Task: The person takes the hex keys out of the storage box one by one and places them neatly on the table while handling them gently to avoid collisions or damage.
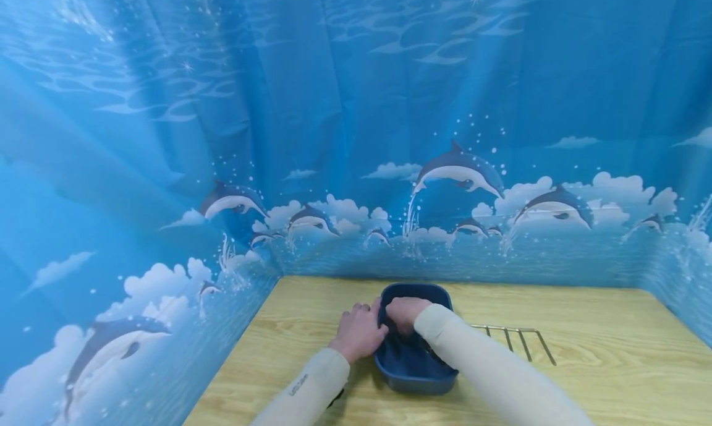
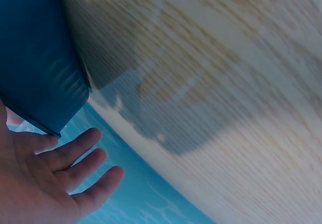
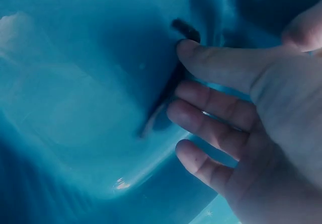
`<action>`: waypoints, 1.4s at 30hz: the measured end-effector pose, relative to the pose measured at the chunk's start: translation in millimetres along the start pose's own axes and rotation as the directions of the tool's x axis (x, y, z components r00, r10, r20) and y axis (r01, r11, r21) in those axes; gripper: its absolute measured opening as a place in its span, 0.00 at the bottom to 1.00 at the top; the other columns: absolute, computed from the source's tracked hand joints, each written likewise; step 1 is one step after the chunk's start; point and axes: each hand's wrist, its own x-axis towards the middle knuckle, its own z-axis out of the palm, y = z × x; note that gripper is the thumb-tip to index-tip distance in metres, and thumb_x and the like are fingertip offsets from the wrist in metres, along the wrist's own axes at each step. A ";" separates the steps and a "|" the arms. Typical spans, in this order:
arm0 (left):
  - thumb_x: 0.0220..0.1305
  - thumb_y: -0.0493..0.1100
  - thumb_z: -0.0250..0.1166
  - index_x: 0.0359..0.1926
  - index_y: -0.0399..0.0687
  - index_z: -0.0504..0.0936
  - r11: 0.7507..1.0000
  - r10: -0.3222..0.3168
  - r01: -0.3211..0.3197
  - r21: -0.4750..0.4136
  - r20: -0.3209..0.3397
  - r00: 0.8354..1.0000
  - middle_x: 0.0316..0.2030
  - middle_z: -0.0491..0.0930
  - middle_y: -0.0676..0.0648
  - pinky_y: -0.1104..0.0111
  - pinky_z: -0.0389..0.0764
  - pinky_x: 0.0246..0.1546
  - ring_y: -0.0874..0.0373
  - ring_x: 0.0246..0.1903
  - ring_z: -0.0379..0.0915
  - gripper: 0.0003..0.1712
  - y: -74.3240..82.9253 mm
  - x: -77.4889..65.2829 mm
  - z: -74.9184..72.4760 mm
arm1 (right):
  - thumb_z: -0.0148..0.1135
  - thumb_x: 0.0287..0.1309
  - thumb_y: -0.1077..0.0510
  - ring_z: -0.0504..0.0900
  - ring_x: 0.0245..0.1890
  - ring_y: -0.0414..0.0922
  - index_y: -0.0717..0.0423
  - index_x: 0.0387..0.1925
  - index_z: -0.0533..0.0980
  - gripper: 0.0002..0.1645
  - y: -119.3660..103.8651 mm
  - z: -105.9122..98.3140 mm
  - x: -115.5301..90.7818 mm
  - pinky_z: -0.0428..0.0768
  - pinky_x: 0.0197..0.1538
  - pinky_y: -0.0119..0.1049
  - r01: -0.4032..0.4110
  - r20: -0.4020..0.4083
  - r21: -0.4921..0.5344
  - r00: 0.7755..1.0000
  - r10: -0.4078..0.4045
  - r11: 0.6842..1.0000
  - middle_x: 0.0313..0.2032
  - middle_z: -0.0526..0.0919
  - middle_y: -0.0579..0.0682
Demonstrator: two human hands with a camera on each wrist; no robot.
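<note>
A deep dark-blue plastic basin [image 1: 419, 384] with rounded corners stands on the wooden table. My left hand [image 1: 360, 332] grips its left rim. In the left wrist view, the thumb and index finger meet at the rim, while the other fingers of that hand [image 2: 65, 178] extend loosely outside. Reaching inside the basin, my right hand [image 3: 241, 113] pinches a thin dark strip-like thing [image 3: 163, 95] against the inner wall. A short dark end of it pokes out beyond the fingertip; its exact kind is unclear. In the head view the right hand [image 1: 407, 313] and sleeve cover much of the interior.
To the right of the basin lies a metal wire rack [image 1: 520, 339], partly behind my right forearm. The light wooden table [image 1: 300, 327] ends at a blue dolphin-printed curtain [image 1: 356, 166] at the back and sides.
</note>
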 end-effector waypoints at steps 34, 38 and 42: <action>0.70 0.57 0.58 0.73 0.50 0.67 1.000 -0.010 0.010 0.000 0.006 1.000 0.57 0.80 0.41 0.45 0.75 0.56 0.44 0.59 0.74 0.36 1.5 -0.7 -2.2 | 0.66 0.60 0.59 0.66 0.17 0.36 0.46 0.21 0.74 0.13 27.6 -29.4 -55.9 0.65 0.26 0.31 0.124 -0.120 0.241 0.988 -0.097 0.963 0.16 0.69 0.39; 0.69 0.58 0.58 0.73 0.50 0.67 1.000 -0.016 0.016 -0.008 0.013 1.000 0.58 0.80 0.41 0.45 0.74 0.58 0.44 0.60 0.73 0.36 2.0 -0.3 -2.9 | 0.65 0.60 0.60 0.66 0.16 0.36 0.47 0.20 0.72 0.15 36.8 -30.9 -73.4 0.67 0.26 0.31 0.116 -0.186 0.305 0.981 -0.060 0.945 0.16 0.68 0.40; 0.70 0.57 0.58 0.74 0.50 0.66 1.000 -0.015 0.016 -0.014 0.016 1.000 0.59 0.79 0.40 0.44 0.73 0.59 0.44 0.61 0.73 0.36 1.4 0.0 -3.4 | 0.63 0.59 0.61 0.63 0.16 0.38 0.49 0.19 0.71 0.15 44.4 -32.4 -92.2 0.67 0.28 0.33 0.086 -0.242 0.364 0.970 0.005 0.927 0.15 0.66 0.41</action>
